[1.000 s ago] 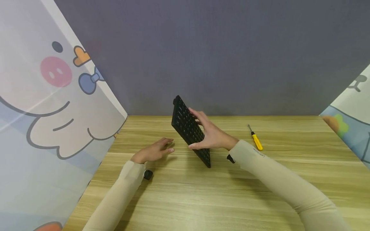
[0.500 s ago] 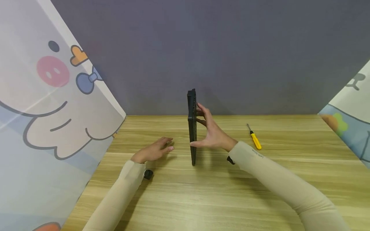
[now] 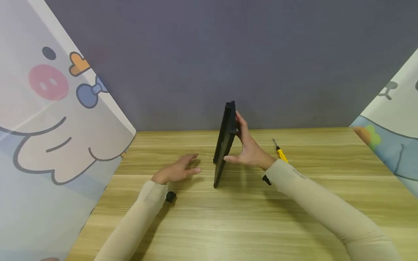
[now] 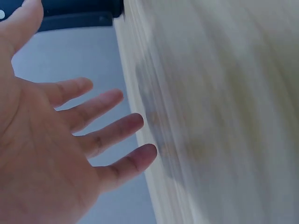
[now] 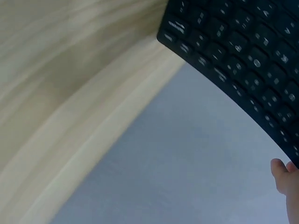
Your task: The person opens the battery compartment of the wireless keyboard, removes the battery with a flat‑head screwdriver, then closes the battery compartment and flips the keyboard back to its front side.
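A black keyboard (image 3: 224, 139) stands on its end over the middle of the table, tilted, its underside turned to the left in the head view. My right hand (image 3: 250, 149) grips it by its long edges, thumb at the near edge and fingers at the far one. White-marked keys of the keyboard (image 5: 243, 51) fill the upper right of the right wrist view. To the left, my left hand (image 3: 177, 169) hovers low over the wood with nothing in it. Its fingers (image 4: 110, 137) are spread and slightly bent, apart from the keyboard.
A screwdriver (image 3: 282, 154) with a yellow handle lies on the wooden table (image 3: 209, 224) behind the right forearm, which covers part of its handle. A grey panel (image 3: 209, 65) rises at the back, and cartoon-printed panels (image 3: 39, 145) flank the table.
The keyboard has been turned in my right hand: its keys showed before, then its thin edge, and now its underside. My left hand stays almost where it was, still holding nothing.
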A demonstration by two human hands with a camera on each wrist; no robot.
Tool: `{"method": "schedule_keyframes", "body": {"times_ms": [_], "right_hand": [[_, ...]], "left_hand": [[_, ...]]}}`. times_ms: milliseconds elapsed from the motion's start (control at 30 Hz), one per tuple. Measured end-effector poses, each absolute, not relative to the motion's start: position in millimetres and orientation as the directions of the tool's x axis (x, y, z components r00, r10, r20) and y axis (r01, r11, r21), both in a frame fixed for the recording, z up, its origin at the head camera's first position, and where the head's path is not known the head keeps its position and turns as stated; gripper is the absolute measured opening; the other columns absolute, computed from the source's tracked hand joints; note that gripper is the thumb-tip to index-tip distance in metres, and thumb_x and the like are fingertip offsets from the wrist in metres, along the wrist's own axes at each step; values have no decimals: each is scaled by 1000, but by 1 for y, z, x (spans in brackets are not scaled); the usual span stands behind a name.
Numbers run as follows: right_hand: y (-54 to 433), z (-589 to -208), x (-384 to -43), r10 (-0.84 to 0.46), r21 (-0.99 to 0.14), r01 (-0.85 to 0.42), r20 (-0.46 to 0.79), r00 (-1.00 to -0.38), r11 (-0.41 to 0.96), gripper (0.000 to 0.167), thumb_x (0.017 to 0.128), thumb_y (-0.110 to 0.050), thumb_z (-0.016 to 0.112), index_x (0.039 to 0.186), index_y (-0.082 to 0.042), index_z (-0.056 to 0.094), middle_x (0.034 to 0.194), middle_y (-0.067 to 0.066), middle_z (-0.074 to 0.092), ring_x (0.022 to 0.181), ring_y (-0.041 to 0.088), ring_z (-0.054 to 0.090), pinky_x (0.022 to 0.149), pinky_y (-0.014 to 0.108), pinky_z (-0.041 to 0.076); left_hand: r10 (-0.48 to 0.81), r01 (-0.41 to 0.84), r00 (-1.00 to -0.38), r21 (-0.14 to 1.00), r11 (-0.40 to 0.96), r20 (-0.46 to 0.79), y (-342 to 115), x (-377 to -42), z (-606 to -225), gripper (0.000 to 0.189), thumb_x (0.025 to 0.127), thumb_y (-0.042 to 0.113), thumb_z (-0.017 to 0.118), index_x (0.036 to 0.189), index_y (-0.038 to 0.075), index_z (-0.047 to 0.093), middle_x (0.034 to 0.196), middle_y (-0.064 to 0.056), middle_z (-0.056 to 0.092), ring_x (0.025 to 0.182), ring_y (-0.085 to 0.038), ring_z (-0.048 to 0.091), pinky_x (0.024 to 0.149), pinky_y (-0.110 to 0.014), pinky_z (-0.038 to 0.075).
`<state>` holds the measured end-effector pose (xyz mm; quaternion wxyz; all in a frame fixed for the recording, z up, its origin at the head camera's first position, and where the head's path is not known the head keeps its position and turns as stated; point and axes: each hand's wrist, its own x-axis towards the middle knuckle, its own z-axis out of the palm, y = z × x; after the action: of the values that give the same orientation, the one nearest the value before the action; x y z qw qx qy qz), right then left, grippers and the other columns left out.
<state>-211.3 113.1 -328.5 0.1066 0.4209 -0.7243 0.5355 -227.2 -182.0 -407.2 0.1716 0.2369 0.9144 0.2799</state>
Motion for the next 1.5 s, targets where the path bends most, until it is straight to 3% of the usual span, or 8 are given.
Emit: {"method": "schedule_keyframes", "body": {"times_ms": [267, 567, 767, 933, 1133, 1267, 1500], "right_hand": [[122, -315, -211, -456, -650, -759, 665, -591, 38, 124, 73, -54, 74, 147, 3, -7, 143, 31, 15, 134, 36, 19, 108, 55, 16], [130, -308, -212, -453, -621, -784, 702, -550, -12, 115, 77, -51, 73, 145, 8, 1, 143, 29, 17, 130, 33, 25, 105, 55, 20], [139, -311, -214, -483, -638, -769, 686, -544, -39, 106, 78, -42, 75, 143, 9, 8, 141, 29, 22, 129, 30, 29, 107, 40, 23], [152, -318, -212, -513, -670, -742, 627, -586, 29, 100, 79, -25, 78, 143, 8, 9, 144, 27, 20, 132, 33, 27, 107, 33, 23], [166, -326, -208, -511, -663, -726, 567, -646, 182, 100, 67, 7, 82, 142, 9, 16, 146, 26, 20, 130, 38, 29, 103, 50, 28], [173, -333, -206, -515, -659, -703, 519, -682, 266, 99, 66, 6, 82, 143, 10, 19, 149, 27, 14, 132, 40, 26, 100, 55, 30], [181, -343, -201, -520, -655, -645, 419, -744, 394, 97, 70, -4, 84, 142, 9, 21, 148, 27, 17, 132, 41, 26, 101, 53, 32]], "left_hand": [[596, 410, -791, 603, 684, -138, -164, -227, -404, 89, 87, 55, 59, 153, 18, 13, 155, -9, 16, 139, -24, 18, 107, -48, 24], [611, 448, -785, 587, 675, -103, -152, -227, -399, 96, 83, 53, 67, 153, 23, 8, 155, -4, 13, 139, -22, 18, 106, -45, 26], [610, 433, -784, 604, 669, -114, -147, -227, -397, 105, 78, 59, 68, 153, 22, 7, 155, -2, 11, 138, -22, 20, 104, -45, 30], [610, 422, -782, 610, 670, -129, -152, -228, -397, 114, 71, 65, 69, 153, 22, 3, 156, -3, 9, 138, -24, 22, 103, -44, 32], [588, 409, -797, 589, 697, -141, -161, -229, -398, 120, 68, 52, 80, 153, 22, 2, 155, -5, 8, 138, -25, 19, 103, -46, 32], [572, 406, -806, 562, 721, -152, -165, -229, -398, 120, 67, 49, 83, 154, 22, 4, 154, -5, 10, 136, -26, 23, 101, -46, 34], [564, 418, -811, 520, 745, -155, -167, -230, -399, 120, 65, 51, 83, 153, 17, 8, 151, -6, 16, 136, -25, 22, 101, -45, 34]]}}
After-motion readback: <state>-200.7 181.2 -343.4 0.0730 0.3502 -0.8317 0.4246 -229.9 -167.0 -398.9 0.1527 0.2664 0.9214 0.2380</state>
